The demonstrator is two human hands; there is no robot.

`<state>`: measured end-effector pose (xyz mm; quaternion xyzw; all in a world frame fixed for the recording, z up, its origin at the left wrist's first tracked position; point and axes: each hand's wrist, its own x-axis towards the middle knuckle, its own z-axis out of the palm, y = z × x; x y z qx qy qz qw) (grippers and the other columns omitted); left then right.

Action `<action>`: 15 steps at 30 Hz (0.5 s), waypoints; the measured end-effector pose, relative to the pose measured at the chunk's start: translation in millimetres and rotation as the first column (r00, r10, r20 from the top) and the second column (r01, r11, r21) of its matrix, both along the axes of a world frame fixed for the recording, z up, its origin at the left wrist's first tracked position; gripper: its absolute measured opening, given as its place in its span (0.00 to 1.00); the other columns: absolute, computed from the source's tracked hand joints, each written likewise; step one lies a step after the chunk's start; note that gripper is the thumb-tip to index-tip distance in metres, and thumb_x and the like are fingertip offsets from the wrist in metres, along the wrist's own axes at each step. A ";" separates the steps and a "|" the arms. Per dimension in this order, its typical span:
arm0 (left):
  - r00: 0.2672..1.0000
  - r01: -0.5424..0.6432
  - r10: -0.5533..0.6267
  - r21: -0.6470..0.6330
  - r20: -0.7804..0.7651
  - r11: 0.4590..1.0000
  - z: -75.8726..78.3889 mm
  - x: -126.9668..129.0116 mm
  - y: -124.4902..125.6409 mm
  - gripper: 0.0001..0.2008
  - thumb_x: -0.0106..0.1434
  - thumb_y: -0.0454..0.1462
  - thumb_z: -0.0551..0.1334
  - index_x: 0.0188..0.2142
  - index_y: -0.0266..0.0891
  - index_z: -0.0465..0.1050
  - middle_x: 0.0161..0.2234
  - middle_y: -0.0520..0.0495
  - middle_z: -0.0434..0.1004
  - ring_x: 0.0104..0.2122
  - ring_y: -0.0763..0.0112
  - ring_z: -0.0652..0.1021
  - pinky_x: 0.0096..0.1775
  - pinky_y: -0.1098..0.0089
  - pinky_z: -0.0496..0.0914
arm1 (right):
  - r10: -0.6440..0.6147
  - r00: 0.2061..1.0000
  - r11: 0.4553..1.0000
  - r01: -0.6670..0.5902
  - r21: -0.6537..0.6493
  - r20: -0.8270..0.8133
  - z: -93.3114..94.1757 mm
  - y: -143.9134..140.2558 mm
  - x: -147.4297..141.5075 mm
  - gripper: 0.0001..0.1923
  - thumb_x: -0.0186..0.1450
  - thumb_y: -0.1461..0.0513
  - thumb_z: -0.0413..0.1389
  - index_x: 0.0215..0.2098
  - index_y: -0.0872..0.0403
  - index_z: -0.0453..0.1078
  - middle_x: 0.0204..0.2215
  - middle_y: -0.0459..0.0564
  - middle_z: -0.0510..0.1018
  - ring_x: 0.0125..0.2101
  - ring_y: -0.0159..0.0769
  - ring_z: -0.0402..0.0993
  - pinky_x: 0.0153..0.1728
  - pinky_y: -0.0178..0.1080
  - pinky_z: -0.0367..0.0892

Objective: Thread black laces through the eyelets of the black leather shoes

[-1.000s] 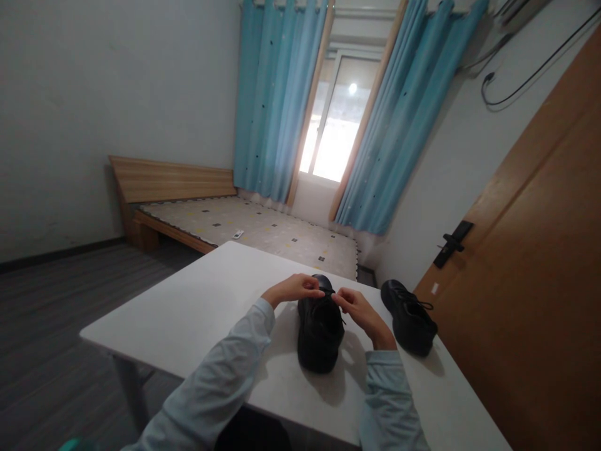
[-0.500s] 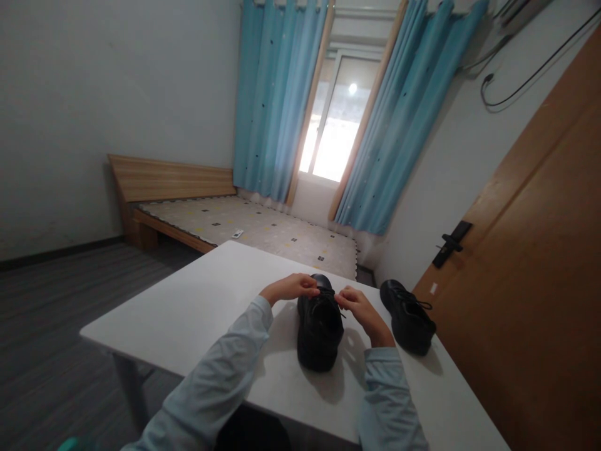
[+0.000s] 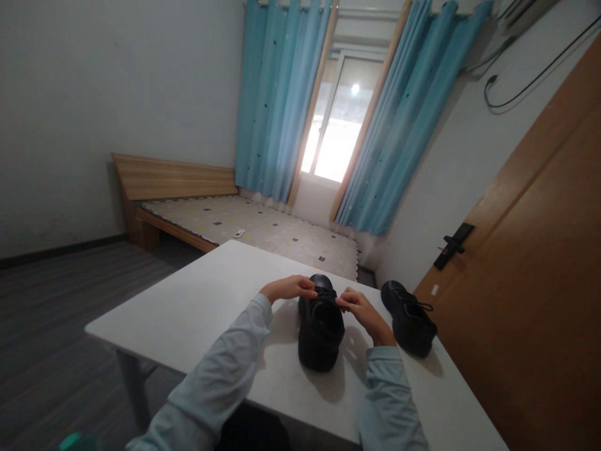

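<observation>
A black lace-up shoe [image 3: 321,335] stands on the white table [image 3: 206,307], heel toward me. My left hand [image 3: 287,289] is at its left side with fingertips pinched on a lace near the tongue. My right hand [image 3: 360,309] is at its right side, fingers pinched on the other lace end. The laces themselves are thin and dark, hard to make out. A second black shoe [image 3: 409,317] with tied laces rests on the table to the right, apart from both hands.
A wooden door [image 3: 530,269] with a black handle [image 3: 451,244] stands close on the right. Beyond the table are a low wooden bed [image 3: 244,228] with a bare patterned mattress, a window with blue curtains [image 3: 282,100] and grey floor on the left.
Both hands stay pinched on the laces of the near shoe, shifting only slightly. The camera has moved a little.
</observation>
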<state>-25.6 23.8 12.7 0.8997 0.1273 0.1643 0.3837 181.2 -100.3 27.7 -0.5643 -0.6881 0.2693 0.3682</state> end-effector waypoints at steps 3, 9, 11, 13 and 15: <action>1.000 0.005 -0.006 -0.037 -0.009 0.999 0.4 -1.2 -0.7 0.21 0.58 0.51 0.56 0.22 0.34 0.65 0.23 0.54 0.58 0.26 0.75 0.62 0.31 0.74 0.58 | 0.011 1.000 1.000 -0.012 -0.010 -0.005 -0.5 0.2 0.0 0.20 0.57 0.51 0.56 0.15 0.55 0.65 0.21 0.44 0.64 0.25 0.32 0.61 0.31 0.36 0.56; 1.000 0.012 -0.012 -0.068 -0.002 0.998 -1.2 -1.0 0.7 0.22 0.57 0.53 0.56 0.22 0.34 0.66 0.22 0.54 0.59 0.26 0.75 0.62 0.31 0.73 0.58 | -0.004 1.000 1.000 0.003 -0.021 -0.015 1.8 -1.8 -1.5 0.20 0.57 0.51 0.56 0.14 0.55 0.65 0.21 0.44 0.64 0.25 0.31 0.62 0.31 0.36 0.57; 1.000 -0.005 0.004 -0.083 -0.014 0.997 -2.0 -0.4 0.7 0.23 0.56 0.53 0.56 0.23 0.34 0.66 0.22 0.55 0.59 0.25 0.76 0.62 0.30 0.74 0.58 | -0.009 1.000 0.999 0.008 -0.038 -0.024 2.8 -2.5 -1.8 0.20 0.57 0.51 0.56 0.15 0.55 0.65 0.21 0.43 0.63 0.24 0.31 0.61 0.29 0.36 0.57; 1.000 -0.019 0.016 -0.107 -0.023 0.994 -2.2 0.1 0.2 0.23 0.56 0.54 0.56 0.23 0.34 0.66 0.21 0.55 0.59 0.25 0.76 0.62 0.29 0.74 0.57 | -0.018 0.999 0.998 0.016 -0.055 -0.032 3.2 -3.0 -2.2 0.20 0.57 0.50 0.56 0.15 0.55 0.65 0.20 0.43 0.63 0.23 0.29 0.60 0.27 0.35 0.57; 1.000 -0.029 0.029 -0.126 -0.007 0.992 -2.0 0.6 -0.1 0.23 0.56 0.54 0.56 0.24 0.34 0.67 0.21 0.55 0.61 0.25 0.76 0.62 0.29 0.74 0.58 | -0.019 0.999 0.998 0.017 -0.064 -0.031 2.9 -3.3 -2.8 0.21 0.57 0.50 0.55 0.15 0.55 0.63 0.19 0.42 0.62 0.21 0.29 0.59 0.26 0.34 0.57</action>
